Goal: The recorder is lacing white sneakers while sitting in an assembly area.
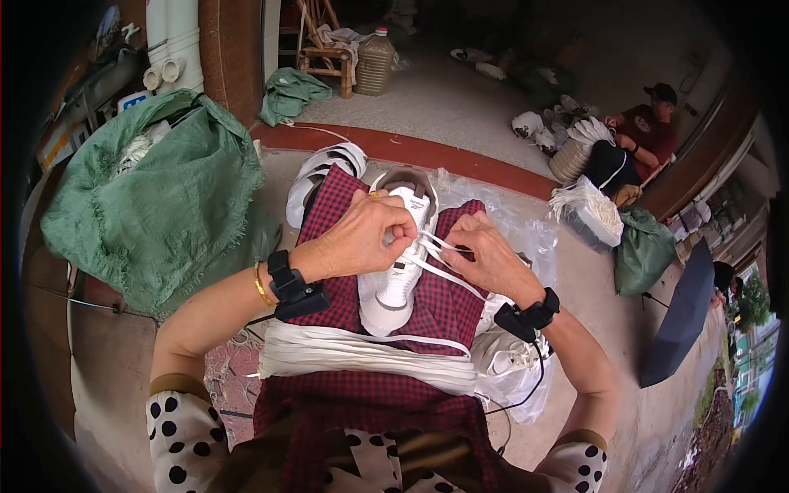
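A white sneaker (394,283) lies on the red-and-black checked cloth over my lap, its toe pointing toward me and its brown-lined opening away. My left hand (362,234) is closed at the upper left side of the shoe, thumb and fingers pinched near the lacing. On the right, my right hand (491,256) pinches a white shoelace (440,267) that runs out from the eyelets. Loops of lace stretch between both hands. Whatever the left fingertips grip is mostly hidden. Across my lap lies a thick bundle of white laces (362,355).
Several white shoes (329,168) sit beyond my left knee, and more shoes (505,353) rest on clear plastic at right. A big green sack (156,197) stands left. A dark umbrella (678,316) is at right; a seated person (649,131) works among shoes farther back.
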Demonstrator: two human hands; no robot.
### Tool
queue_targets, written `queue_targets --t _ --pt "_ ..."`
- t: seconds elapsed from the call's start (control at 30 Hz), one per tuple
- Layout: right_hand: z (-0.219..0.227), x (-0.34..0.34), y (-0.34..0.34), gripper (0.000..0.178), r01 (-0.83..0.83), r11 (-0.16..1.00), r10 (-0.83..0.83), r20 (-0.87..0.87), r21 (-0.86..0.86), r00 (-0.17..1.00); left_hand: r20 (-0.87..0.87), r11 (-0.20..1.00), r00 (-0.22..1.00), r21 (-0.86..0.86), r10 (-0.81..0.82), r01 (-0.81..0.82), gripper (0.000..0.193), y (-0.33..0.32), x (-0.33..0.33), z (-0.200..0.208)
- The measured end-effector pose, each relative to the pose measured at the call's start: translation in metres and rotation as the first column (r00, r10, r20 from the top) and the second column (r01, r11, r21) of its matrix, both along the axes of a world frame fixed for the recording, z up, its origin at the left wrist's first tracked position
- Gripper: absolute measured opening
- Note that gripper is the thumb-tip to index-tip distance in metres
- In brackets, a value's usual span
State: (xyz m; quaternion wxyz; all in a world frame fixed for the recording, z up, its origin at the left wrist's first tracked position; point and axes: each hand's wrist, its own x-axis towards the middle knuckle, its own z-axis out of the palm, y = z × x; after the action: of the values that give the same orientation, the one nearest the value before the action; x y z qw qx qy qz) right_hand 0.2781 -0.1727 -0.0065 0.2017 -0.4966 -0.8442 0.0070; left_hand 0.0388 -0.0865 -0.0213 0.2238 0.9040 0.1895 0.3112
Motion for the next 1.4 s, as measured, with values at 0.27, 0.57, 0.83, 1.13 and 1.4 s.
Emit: queue_targets --t 0.27,0.57,0.83,1.13,1.4 --pt "0.005 0.019 0.021 0.039 -0.152 0.795 -0.318 -0.617 -0.587 0.72 -0.127 0.997 0.992 0.074 -0.007 0.016 0.015 -0.007 0.014 0.007" --pt "0.013 0.024 0.008 0.015 0.17 0.97 -0.225 -0.371 -0.174 0.901 -0.116 0.992 0.986 0.006 -0.122 0.123 0.018 0.013 0.021 0.005" --pt "0.013 -0.012 0.02 0.013 -0.099 0.971 -0.03 -0.525 -0.216 0.851 0.137 0.851 0.969 -0.464 -0.207 0.247 0.037 0.013 -0.008 0.043" --pt "0.021 -0.025 0.058 0.021 -0.288 0.883 0.215 -0.228 -0.369 0.95 -0.058 0.996 0.996 -0.048 -0.072 0.07 0.039 0.002 -0.023 0.051" --pt "0.033 -0.031 0.053 0.023 -0.219 0.843 0.141 -0.192 -0.491 0.971 0.025 0.97 0.981 0.152 -0.195 0.189 0.035 0.006 -0.024 0.042"
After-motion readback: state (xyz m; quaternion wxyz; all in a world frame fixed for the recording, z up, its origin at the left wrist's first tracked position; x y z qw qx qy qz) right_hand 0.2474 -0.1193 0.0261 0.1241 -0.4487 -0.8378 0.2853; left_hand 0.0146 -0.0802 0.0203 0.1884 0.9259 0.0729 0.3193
